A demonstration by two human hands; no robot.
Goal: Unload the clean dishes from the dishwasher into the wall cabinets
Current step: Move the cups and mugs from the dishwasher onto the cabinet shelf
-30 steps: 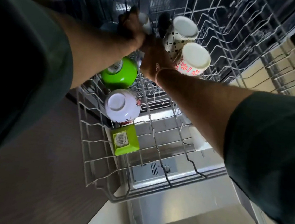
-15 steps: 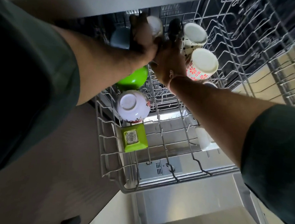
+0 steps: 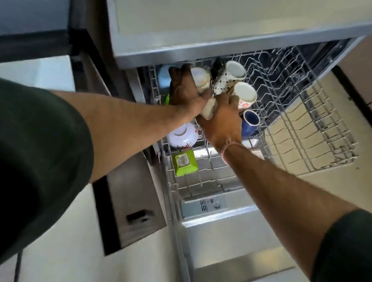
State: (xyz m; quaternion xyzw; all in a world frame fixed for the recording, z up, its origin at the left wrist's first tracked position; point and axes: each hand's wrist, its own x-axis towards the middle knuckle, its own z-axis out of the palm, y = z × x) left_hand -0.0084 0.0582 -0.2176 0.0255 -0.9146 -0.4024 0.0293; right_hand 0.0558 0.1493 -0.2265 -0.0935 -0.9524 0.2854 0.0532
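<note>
At the rack's (image 3: 277, 86) back edge, the left hand (image 3: 185, 89) grips a cream cup (image 3: 200, 80), the right hand (image 3: 223, 122) a beige cup (image 3: 209, 108); unloading looks barely begun.

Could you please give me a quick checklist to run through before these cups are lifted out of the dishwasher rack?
1. Left hand grip on cream cup: fingers curled round it, ok.
2. Right hand grip on pale piece: held, but how firmly, cannot tell.
3. Clearance from dotted mug: it crowds the cream cup, not ok.
4. Cup rack pulled out: ok.
5. Dishwasher door down, out of the way: ok.
6. Wall cabinet open: out of view, cannot tell.
</note>
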